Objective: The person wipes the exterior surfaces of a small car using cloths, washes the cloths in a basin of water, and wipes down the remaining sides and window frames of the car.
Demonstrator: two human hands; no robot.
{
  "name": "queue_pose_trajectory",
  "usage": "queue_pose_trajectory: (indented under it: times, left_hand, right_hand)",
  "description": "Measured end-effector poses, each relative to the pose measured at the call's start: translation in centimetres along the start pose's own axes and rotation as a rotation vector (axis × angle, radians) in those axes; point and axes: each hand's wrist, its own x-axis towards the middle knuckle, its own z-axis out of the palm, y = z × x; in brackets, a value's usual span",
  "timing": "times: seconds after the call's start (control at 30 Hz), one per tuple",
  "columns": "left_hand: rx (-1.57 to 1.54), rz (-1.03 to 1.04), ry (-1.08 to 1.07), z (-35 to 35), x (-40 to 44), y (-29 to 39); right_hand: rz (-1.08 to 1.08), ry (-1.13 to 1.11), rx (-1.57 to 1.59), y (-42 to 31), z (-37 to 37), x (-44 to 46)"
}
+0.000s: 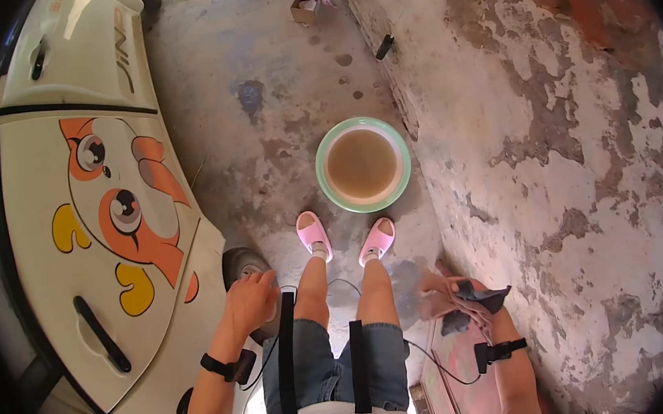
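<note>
My right hand point(488, 307) grips a crumpled pinkish-brown and dark grey cloth point(456, 300), which covers most of its fingers. The cloth hangs beside the rough wall, above a reddish surface. On the other side, my left hand point(251, 299) is loosely closed near the car's tyre, with nothing visible in it. In front of my feet, a green-rimmed basin point(329, 190) stands on the floor, holding murky brown water point(362, 164).
A pale car point(36, 170) with cartoon decals lines the left side. The peeling wall point(516, 151) runs along the right. My pink slippers point(312, 232) are on the stained concrete floor point(202, 76). A small cardboard box point(303, 8) lies farther ahead.
</note>
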Motion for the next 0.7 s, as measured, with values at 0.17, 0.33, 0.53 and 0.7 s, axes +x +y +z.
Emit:
queue_pose_trajectory:
  times: [0.17,0.33,0.53,0.7]
  left_hand:
    - [-0.032,-0.005,-0.042,5.7,9.7,-3.1]
    - [0.062,0.005,-0.03,13.9,20.5,-6.9]
    - [-0.021,0.194,0.056,22.9,34.9,-7.7]
    - [-0.053,0.276,0.162,31.5,45.7,-6.0]
  right_hand:
    - [-0.223,0.257,-0.222,-3.5,-1.2,24.4]
    - [-0.617,0.545,-0.475,-3.0,-5.4,43.4]
    - [-0.517,0.707,-0.591,-7.5,-5.2,47.6]
    - [-0.594,0.534,-1.206,-6.4,-0.2,51.4]
